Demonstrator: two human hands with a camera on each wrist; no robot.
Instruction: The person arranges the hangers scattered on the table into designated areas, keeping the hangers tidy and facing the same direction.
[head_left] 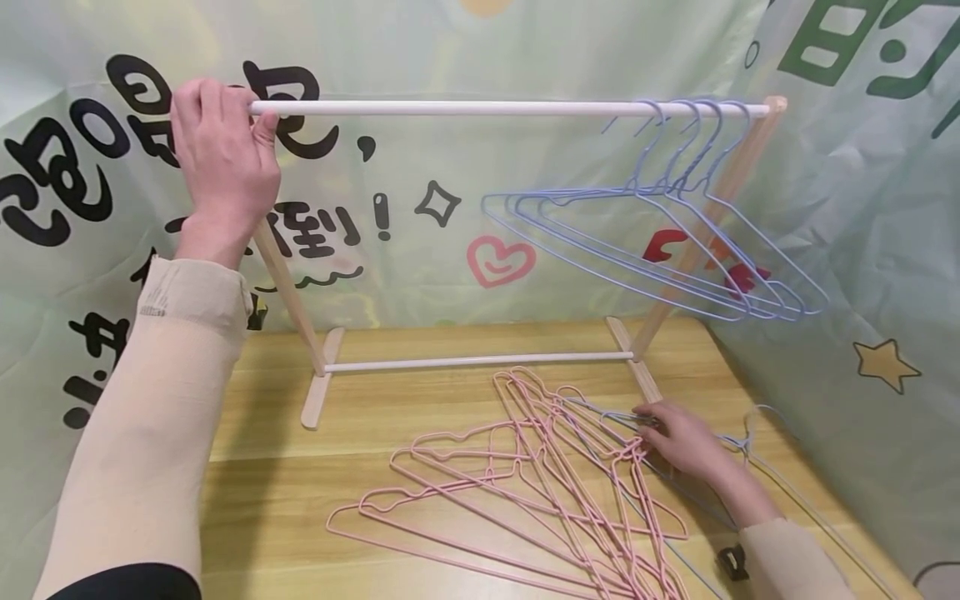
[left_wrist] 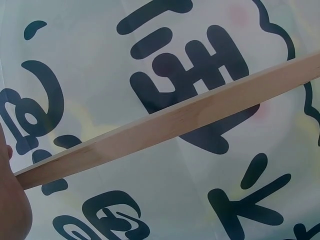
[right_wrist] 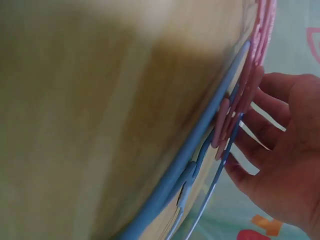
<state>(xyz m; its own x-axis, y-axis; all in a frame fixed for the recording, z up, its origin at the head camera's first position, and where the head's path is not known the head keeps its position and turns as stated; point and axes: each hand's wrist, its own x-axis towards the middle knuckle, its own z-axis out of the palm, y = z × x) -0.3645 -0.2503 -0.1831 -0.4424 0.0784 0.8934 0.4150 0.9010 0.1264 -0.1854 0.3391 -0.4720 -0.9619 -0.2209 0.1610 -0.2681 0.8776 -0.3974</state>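
Observation:
My left hand [head_left: 225,150] grips the top left corner of a small clothes rack, at the end of its white rail [head_left: 450,108]. The left wrist view shows the rack's wooden post [left_wrist: 165,120] and the edge of that hand. Several blue hangers [head_left: 652,283] hang at the rail's right end. My right hand [head_left: 686,442] is low over the table at the right of a tangled pile of pink hangers [head_left: 487,500]. Its loosely bent fingers [right_wrist: 260,130] touch the wires where a blue hanger [right_wrist: 190,145] lies among the pink ones.
Another blue hanger [head_left: 795,483] lies at the table's right side, partly behind the right forearm. A small black clip [head_left: 731,562] lies near the right sleeve. The rack's wooden feet [head_left: 318,400] stand toward the back of the wooden table [head_left: 262,517]. A printed cloth [head_left: 420,275] hangs behind.

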